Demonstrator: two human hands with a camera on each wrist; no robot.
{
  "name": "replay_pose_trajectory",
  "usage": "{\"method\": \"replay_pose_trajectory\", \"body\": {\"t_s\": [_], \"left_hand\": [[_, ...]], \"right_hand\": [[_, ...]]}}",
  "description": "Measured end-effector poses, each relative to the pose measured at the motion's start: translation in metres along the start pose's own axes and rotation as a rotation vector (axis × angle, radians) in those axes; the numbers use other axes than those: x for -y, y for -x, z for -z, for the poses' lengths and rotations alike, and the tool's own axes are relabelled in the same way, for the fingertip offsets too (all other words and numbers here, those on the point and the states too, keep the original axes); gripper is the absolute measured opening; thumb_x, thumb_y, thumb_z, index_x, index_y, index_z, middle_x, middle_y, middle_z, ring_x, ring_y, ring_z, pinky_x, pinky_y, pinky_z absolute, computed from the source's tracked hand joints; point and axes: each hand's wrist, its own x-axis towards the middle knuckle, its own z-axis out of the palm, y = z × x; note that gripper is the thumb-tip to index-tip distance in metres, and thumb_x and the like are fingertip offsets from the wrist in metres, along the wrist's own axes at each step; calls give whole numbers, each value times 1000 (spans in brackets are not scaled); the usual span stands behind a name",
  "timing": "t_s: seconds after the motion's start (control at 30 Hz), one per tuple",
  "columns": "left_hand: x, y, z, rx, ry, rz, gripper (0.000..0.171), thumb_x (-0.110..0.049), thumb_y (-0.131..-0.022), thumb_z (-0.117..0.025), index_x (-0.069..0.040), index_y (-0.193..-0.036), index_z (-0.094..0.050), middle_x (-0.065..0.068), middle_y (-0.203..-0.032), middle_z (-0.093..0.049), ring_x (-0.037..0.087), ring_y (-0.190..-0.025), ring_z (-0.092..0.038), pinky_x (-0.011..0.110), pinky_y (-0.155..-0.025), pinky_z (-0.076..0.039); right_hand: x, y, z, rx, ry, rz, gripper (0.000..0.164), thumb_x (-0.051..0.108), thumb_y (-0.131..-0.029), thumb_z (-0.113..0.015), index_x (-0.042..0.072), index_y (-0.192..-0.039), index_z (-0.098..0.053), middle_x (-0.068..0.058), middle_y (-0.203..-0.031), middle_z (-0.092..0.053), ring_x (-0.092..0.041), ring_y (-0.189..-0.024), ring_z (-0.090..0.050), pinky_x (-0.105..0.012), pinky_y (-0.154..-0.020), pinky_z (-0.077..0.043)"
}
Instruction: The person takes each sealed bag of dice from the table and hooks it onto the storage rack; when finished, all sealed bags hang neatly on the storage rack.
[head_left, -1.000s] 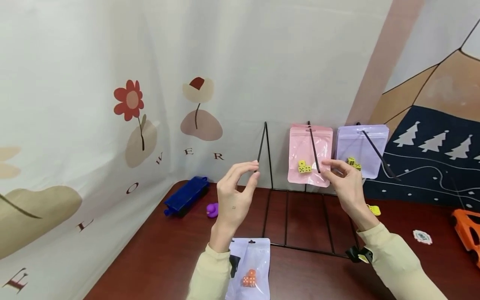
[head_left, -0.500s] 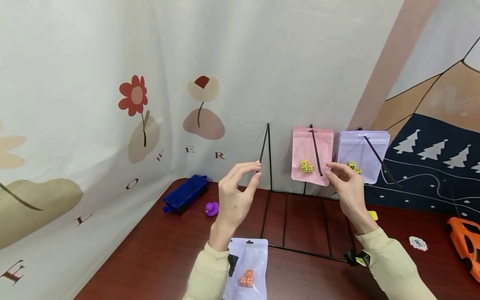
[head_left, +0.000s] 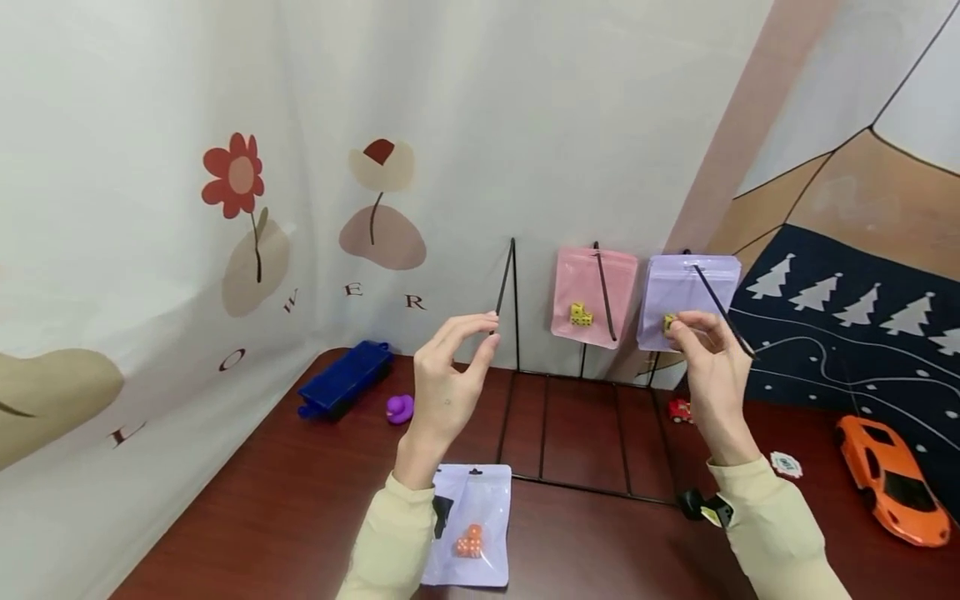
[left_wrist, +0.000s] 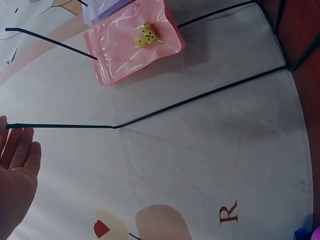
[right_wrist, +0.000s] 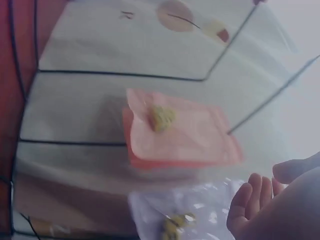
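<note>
My left hand [head_left: 446, 375] pinches the free end of the left hook [head_left: 504, 279] of a black wire display rack [head_left: 543, 425]. In the left wrist view, thumb and fingers [left_wrist: 22, 152] meet at that hook's tip. A pink zip bag [head_left: 613, 279] with yellow dice [head_left: 580, 314] hangs from the middle hook [head_left: 606, 292]. On the right hook [head_left: 716, 300] hangs a lavender zip bag [head_left: 656, 292], also holding yellow dice [right_wrist: 175, 226]. My right hand [head_left: 716, 383] is in front of this bag, fingers loosely bent, overlapping its lower part and partly covering the dice.
Another lavender bag [head_left: 491, 492] with orange dice [head_left: 469, 542] lies by the left sleeve. A blue toy wagon [head_left: 345, 379] and purple duck [head_left: 400, 408] stand at left. Rightward are a small red toy car [head_left: 679, 410], a white chip [head_left: 786, 464] and an orange car [head_left: 892, 483].
My right hand has moved right, from the middle hook's tip beside the pink bag to the front of the hanging lavender bag. The left hand keeps its pinch. The head view has shifted slightly.
</note>
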Motion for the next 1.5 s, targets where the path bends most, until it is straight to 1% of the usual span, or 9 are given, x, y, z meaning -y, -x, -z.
{"method": "replay_pose_trajectory", "body": {"t_s": [0.07, 0.13, 0.37, 0.5, 0.6, 0.73, 1.1, 1.27, 1.5], "left_hand": [[3, -2, 3, -8, -12, 3, 12, 1, -85, -69, -2, -96, -69, 10, -103, -68, 22, -100, -64, 33, -88, -50], [5, -3, 5, -16, -25, 4, 11, 0, -85, -69, -2, -96, -69, 9, -103, -68, 22, -100, -64, 33, -88, -50], [9, -3, 9, -32, -34, 17, 12, 2, -84, -69, -2, -96, -70, 9, -103, -69, 22, -100, -64, 32, -88, -50], [11, -2, 10, -47, -17, 14, 14, 5, -83, -69, -1, -95, -70, 9, -102, -69, 23, -99, -65, 32, -87, -50], [13, -3, 10, -51, -12, 6, 14, 5, -84, -69, -1, -96, -70, 9, -102, -69, 23, -98, -65, 32, -87, -51], [14, -3, 13, -57, -12, 0, 13, 4, -84, -68, 0, -96, -70, 9, -103, -69, 21, -99, -64, 34, -87, -51], [13, -1, 23, -84, 23, 6, 18, 6, -84, -67, 6, -103, -67, 14, -105, -67, 23, -101, -63, 38, -91, -49], [13, 7, 37, -51, -51, 62, 19, 4, -85, -68, 1, -104, -69, 9, -103, -68, 21, -98, -63, 36, -90, -50], [12, 37, 68, 62, -181, 213, 15, -1, -84, -71, -5, -99, -71, 4, -97, -69, 17, -91, -62, 22, -79, -46]], "right_hand": [[6, -1, 1, -10, -65, 8, 13, -10, -83, -66, -5, -94, -63, -8, -83, -64, -14, -66, -61, -20, -63, -52], [11, -1, 3, -14, -48, 39, 20, -10, -82, -67, -4, -100, -60, -11, -90, -61, -15, -70, -61, -19, -64, -52], [32, 13, 14, 94, 346, 342, 40, -10, -82, -65, -8, -121, -53, -1, -112, -55, -14, -90, -58, -17, -82, -48], [49, 20, 15, 214, 339, 515, 35, -15, -80, -63, -16, -114, -56, -9, -112, -58, -19, -94, -57, -19, -85, -47], [53, 19, 16, 277, 295, 582, 23, -15, -81, -63, -19, -104, -60, -21, -106, -60, -21, -95, -58, -22, -88, -48], [50, 16, 12, 292, 261, 598, 13, -13, -84, -60, -21, -94, -62, -26, -101, -62, -20, -93, -60, -22, -86, -49], [45, 15, 5, 226, 163, 604, 16, -5, -86, -61, -19, -91, -67, -24, -96, -68, -22, -91, -65, -22, -85, -51], [43, 16, 1, 221, 139, 588, 16, -5, -85, -62, -19, -92, -66, -23, -97, -68, -20, -88, -64, -20, -81, -50], [40, 16, -5, 229, 113, 582, 18, -4, -85, -63, -21, -91, -65, -22, -95, -68, -17, -83, -62, -19, -74, -48]]}}
